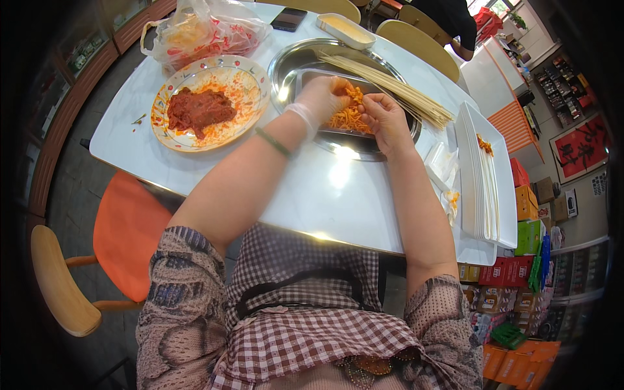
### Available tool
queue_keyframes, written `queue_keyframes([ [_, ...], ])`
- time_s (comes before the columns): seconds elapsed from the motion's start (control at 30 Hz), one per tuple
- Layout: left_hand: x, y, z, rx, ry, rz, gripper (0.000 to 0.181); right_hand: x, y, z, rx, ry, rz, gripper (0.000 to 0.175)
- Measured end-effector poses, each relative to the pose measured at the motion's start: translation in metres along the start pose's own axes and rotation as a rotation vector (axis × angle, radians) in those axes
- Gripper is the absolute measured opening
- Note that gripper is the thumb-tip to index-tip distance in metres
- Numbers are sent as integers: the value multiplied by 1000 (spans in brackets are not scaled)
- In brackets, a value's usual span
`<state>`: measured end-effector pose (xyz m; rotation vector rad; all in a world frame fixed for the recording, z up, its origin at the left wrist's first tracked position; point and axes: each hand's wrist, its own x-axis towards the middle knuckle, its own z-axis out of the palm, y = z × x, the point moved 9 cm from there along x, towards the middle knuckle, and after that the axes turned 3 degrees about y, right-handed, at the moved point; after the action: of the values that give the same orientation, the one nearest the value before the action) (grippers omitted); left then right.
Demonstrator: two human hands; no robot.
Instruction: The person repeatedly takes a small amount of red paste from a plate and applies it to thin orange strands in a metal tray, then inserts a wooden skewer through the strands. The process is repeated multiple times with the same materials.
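Over a rectangular metal tray of orange-red shredded food, my left hand, in a clear disposable glove, pinches a small clump of the food. My bare right hand meets it from the right, thumb and fingertips closed at the same clump; whether a skewer is between them cannot be told. The tray rests in a round steel platter. A bundle of bamboo skewers lies across the platter's right side. Left of my hands, a patterned plate holds red sauced meat.
Stacked white rectangular trays at right hold several skewers with food at their tips. Beside them lie a white tissue pack and a stained tissue. Plastic bags, a phone and a white dish stand at the back. A person is beyond.
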<state>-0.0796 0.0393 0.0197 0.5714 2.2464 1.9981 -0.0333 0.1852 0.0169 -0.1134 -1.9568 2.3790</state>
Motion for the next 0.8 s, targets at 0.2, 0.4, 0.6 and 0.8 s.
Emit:
queue_keyframes([
  [0.2, 0, 1, -11, 134, 47, -32, 25, 4, -1, -6, 99, 45, -34, 16],
  [0.4, -4, 3, -3, 160, -12, -12, 34, 6, 3, -11, 125, 79, -8, 14],
  [0.6, -9, 12, -4, 288, 4, 20, 40, 5, 5, -5, 107, 54, 11, 15],
  [0.8, -8, 10, -3, 209, -17, -3, 39, 4, 5, -2, 104, 29, 31, 15],
])
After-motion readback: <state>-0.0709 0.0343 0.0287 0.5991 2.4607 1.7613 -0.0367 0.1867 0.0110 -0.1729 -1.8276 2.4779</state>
